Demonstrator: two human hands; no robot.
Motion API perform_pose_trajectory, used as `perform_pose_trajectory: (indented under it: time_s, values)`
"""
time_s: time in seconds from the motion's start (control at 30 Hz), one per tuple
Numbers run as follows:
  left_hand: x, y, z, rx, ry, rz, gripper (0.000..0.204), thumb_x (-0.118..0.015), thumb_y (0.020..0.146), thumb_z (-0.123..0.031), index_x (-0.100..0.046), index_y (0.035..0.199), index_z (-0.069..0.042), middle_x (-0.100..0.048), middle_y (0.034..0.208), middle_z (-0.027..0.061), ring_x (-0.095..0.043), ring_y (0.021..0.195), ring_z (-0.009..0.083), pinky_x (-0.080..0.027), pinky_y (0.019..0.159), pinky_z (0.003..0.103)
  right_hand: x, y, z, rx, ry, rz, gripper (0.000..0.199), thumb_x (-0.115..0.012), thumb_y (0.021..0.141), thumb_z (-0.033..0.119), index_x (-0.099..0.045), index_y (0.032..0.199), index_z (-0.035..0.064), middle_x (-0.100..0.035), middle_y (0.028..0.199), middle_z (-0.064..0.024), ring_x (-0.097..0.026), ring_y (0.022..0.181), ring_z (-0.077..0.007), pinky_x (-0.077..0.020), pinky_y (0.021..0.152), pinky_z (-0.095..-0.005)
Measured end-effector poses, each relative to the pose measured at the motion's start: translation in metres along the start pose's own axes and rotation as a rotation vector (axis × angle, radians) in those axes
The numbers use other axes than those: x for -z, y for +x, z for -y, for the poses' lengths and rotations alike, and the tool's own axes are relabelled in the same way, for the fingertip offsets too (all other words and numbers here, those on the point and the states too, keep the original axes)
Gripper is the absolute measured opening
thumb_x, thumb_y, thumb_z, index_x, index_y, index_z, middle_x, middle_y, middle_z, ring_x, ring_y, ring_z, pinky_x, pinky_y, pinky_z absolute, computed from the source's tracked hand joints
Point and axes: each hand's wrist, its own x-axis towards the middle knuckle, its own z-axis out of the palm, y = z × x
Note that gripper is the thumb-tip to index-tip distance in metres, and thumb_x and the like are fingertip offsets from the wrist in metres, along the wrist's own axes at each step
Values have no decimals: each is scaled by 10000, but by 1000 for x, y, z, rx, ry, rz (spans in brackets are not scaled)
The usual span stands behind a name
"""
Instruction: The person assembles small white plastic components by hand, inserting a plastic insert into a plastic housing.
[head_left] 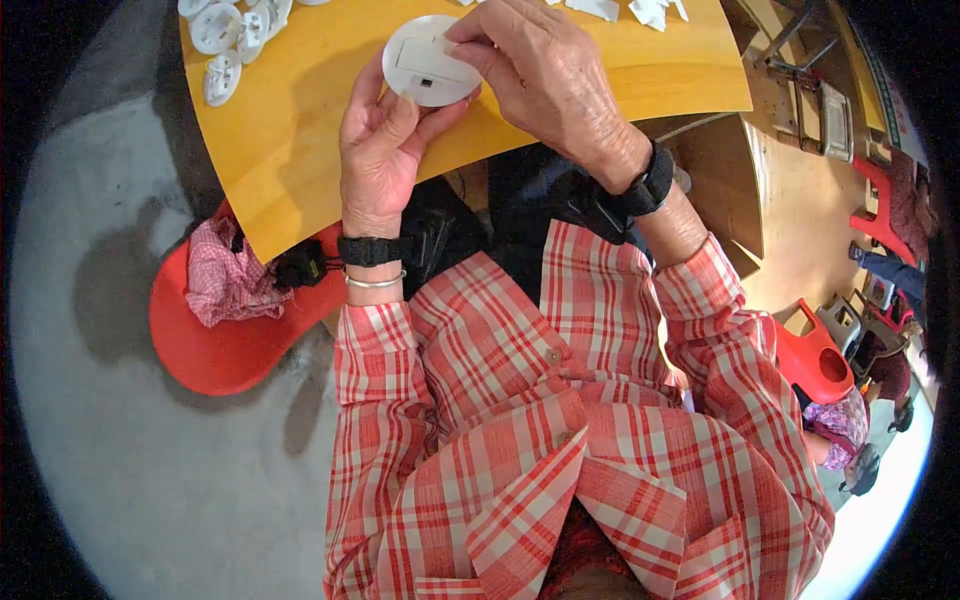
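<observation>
My left hand (385,150) holds a round white plastic disc (425,75) over the table's near edge, fingers behind it and thumb at its lower rim. On the disc's face are a rectangular cover outline and a small dark square opening. My right hand (540,80) comes from the right, with thumb and forefinger closed against the upper right of the face. Whatever may be between those fingertips is hidden. Several similar white plastic parts (216,28) lie at the table's far left.
The yellow table (290,190) also bears white scraps (650,12) at its far side. A red stool (215,350) with a pink checked cloth (232,272) stands at the left. A cardboard box (720,185) is below the table at the right. Other people and red stools (815,355) are farther right.
</observation>
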Motion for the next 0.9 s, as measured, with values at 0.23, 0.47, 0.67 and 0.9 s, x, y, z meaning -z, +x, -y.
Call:
perform_pose_trajectory:
  time_s: [0.23,0.47,0.67,0.9]
  values:
    - [2,-2,1,12,0,-11,490,-571,869,-77,-365,1313,-38,-467,1280,152,-499,1153,318,-471,935,471,-1,-3,1,-318,215,146,112,-603,822,60,-508,855,10,-565,765,-153,-545,685,-316,-444,605,-359]
    - [3,-1,1,15,40,-15,495,-584,865,-85,-374,1311,-47,-472,1275,145,-512,1139,308,-493,911,457,-2,-3,-2,-49,141,-63,113,-601,817,47,-505,858,5,-573,756,-160,-560,685,-327,-448,597,-369]
    - [1,-1,-1,29,47,-17,492,-585,866,-86,-371,1307,-45,-476,1266,144,-518,1131,304,-496,909,449,-3,-7,-1,-332,288,74,110,-615,802,33,-519,850,9,-588,755,-154,-573,675,-320,-448,597,-360]
    - [1,-2,0,23,64,-17,484,-584,867,-86,-373,1301,-42,-475,1266,146,-517,1129,311,-493,912,451,-1,-5,-3,-334,300,95,92,-616,800,47,-538,827,5,-590,756,-156,-575,673,-322,-451,599,-361]
